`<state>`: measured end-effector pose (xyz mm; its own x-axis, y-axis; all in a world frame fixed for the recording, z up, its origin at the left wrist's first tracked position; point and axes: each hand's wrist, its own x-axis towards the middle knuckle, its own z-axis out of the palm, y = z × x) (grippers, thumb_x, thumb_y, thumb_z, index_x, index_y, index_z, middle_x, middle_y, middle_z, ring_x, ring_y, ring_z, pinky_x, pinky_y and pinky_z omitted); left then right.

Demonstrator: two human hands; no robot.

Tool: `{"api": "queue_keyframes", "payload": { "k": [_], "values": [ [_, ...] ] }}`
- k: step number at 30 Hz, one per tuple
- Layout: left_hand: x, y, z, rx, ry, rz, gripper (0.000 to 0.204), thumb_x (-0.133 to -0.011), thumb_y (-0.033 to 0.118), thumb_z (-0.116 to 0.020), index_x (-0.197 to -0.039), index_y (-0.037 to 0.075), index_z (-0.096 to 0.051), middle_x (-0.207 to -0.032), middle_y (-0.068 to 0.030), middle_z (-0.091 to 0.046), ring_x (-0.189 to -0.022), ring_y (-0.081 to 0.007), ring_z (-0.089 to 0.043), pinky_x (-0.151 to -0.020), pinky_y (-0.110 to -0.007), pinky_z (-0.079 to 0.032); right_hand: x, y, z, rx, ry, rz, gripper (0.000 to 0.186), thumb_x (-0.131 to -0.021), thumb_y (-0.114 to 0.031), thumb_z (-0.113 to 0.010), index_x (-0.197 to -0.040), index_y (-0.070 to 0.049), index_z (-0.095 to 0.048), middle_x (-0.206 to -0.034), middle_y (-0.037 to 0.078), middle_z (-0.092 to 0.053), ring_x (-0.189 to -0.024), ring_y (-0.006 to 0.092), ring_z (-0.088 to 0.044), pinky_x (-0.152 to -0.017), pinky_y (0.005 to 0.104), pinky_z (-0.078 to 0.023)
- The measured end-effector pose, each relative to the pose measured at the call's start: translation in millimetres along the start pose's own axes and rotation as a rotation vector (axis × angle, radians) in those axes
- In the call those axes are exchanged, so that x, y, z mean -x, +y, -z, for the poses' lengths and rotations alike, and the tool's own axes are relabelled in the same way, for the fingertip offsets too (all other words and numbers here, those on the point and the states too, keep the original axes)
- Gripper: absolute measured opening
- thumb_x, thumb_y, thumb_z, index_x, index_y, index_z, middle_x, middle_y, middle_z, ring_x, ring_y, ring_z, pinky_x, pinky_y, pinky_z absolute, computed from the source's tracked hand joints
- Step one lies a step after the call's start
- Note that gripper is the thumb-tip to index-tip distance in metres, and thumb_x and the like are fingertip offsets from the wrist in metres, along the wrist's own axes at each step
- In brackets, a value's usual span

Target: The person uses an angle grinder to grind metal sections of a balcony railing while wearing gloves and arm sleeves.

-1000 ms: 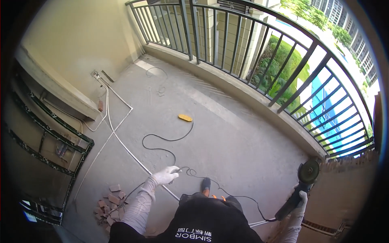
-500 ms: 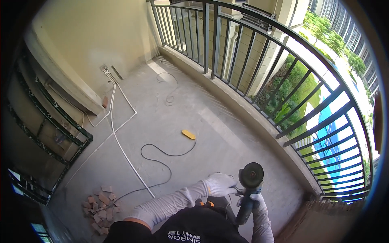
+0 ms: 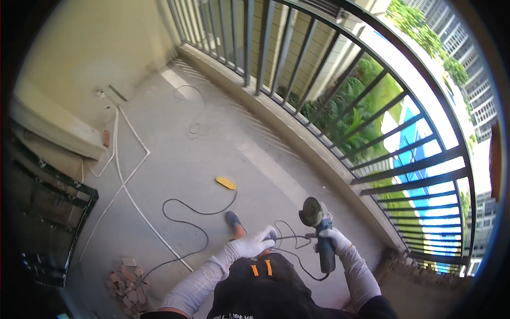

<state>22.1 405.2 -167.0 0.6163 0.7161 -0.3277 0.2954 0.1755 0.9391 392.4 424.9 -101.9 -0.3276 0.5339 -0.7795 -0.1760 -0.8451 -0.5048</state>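
On the floor [image 3: 255,154], bricks [image 3: 129,284] lie heaped at the lower left, a yellow block [image 3: 226,183] sits ahead, and white pipes [image 3: 125,186] cross towards the person; a black cord [image 3: 164,208] winds between, near a foot [image 3: 232,219]. A railing [image 3: 248,42] closes the far side. Compared with half a second ago, the hands stand farther apart and the foot has come into view. The right hand's [image 3: 337,239] fingers wrap the grinder [image 3: 326,260], held above the floor; the left hand's [image 3: 254,244] curl round cord, its exact grip hard to make out.
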Motion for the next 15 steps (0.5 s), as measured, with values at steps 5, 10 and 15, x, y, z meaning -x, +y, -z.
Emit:
{"api": "queue_keyframes", "payload": {
  "k": [5,10,15],
  "values": [
    [-50.0,16.5,58.1,-0.111,-0.125,0.049,0.029,-0.107,0.017,-0.067,-0.132,0.004,-0.061,-0.109,-0.0228,-0.077,-0.106,-0.0413,-0.076,-0.093,-0.046,-0.058,-46.5,-52.1,49.7,0.704,0.429,-0.217,0.051,-0.086,-0.034,-0.084,-0.117,0.004,-0.074,-0.103,0.021,-0.082,-0.079,0.0254,-0.079,-0.074,0.0391,-0.067],
    [-89.0,47.6,86.6,0.152,-0.454,-0.049,0.03,-0.104,0.019,-0.073,-0.129,0.002,-0.068,-0.101,-0.0125,-0.078,-0.091,-0.0234,-0.077,-0.086,-0.037,-0.06,-50.1,-93.8,68.9,1.608,0.807,-0.369,0.039,-0.075,-0.034,-0.079,-0.101,-0.005,-0.085,-0.101,0.021,-0.083,-0.097,0.0377,-0.081,-0.089,0.0449,-0.065],
    [-166.5,4.6,18.8,0.566,-0.777,-0.247,0.03,-0.103,0.016,-0.07,-0.128,0.0,-0.069,-0.119,-0.0146,-0.076,-0.109,-0.0237,-0.072,-0.099,-0.038,-0.057,-216.5,-93.9,134.3,1.644,0.891,-0.146,0.042,-0.078,-0.029,-0.082,-0.111,-0.005,-0.073,-0.102,0.023,-0.081,-0.098,0.0416,-0.08,-0.088,0.05,-0.064]
  ]
}}
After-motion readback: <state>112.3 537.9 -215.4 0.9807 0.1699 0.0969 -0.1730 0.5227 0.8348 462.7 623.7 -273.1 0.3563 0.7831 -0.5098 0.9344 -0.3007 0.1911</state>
